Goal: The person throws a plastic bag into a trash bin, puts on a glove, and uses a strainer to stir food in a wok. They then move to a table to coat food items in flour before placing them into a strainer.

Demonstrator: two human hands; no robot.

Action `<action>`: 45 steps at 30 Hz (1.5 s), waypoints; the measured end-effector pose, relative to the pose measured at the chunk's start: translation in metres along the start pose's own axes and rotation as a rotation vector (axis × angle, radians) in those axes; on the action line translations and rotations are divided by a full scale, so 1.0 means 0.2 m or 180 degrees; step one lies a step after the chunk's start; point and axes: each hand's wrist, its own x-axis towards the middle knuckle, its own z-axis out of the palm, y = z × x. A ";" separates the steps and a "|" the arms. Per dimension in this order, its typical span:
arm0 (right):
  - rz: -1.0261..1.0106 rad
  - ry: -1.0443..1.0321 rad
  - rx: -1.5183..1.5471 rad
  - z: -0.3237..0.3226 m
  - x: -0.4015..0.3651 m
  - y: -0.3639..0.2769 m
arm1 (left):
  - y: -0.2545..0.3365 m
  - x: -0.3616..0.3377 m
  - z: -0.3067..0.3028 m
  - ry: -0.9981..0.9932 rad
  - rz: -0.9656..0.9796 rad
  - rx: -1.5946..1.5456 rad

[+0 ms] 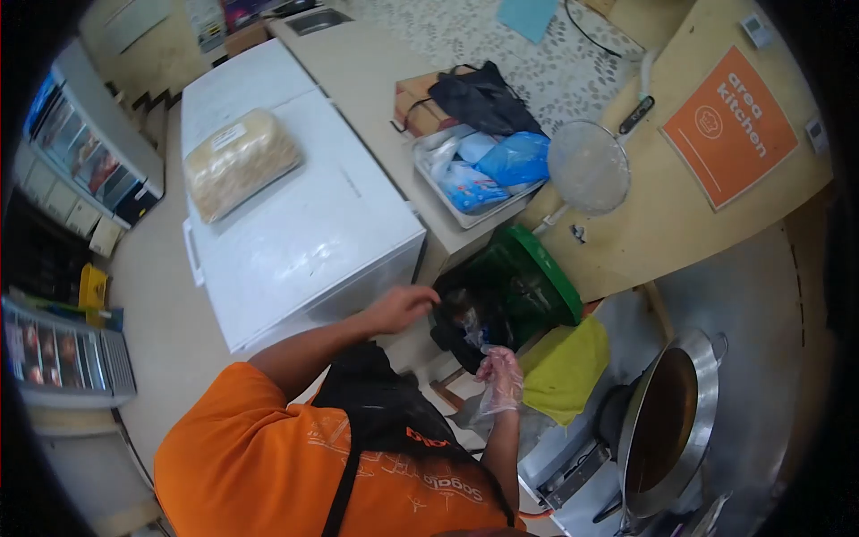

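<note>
Your left arm reaches forward and inward from the orange sleeve, the elbow bent and out to the side, the forearm bare. Your left hand is ungloved, raised ahead of your torso, back of the hand uppermost, fingers curled and directed to your right; whether they grip is not determinable. Your right forearm extends forward, close to the torso. Your right hand wears a clear, loose glove, gathered in folds about the wrist; its fingers are partly bent, their closure unclear. The hands are apart.
</note>
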 end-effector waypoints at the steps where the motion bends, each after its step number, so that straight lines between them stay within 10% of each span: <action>1: -0.0109 0.0238 0.0438 -0.04 0.06 0.03 | 0.05 0.07 0.06 -0.0331 0.0137 0.0062; 6: -0.0860 0.1415 0.1426 0.04 0.28 -0.17 | 0.35 0.40 0.29 -0.2030 0.1173 0.0417; 13: -0.2454 0.2839 0.0002 0.26 0.48 -0.59 | 0.32 0.76 0.24 -0.1663 0.1522 0.0462; 19: -0.2126 0.3590 -0.0245 0.40 0.48 -0.72 | 0.36 0.94 0.16 -0.2858 0.4182 -0.0178; 23: -0.1966 0.3917 -0.1469 0.13 0.23 -0.44 | 0.64 1.61 -0.01 -0.1276 0.2301 -0.0223; 27: -0.1042 0.4961 -0.1616 0.24 -0.17 -0.15 | 0.67 2.29 0.06 0.0562 0.2747 0.0881; 37: -0.0027 0.5771 0.0441 0.83 -0.67 0.59 | 0.57 2.54 0.21 0.0114 0.1567 0.0039; 45: 0.0024 0.5683 -0.0716 0.75 -1.06 0.78 | 0.66 2.51 0.04 0.0273 0.1818 0.0444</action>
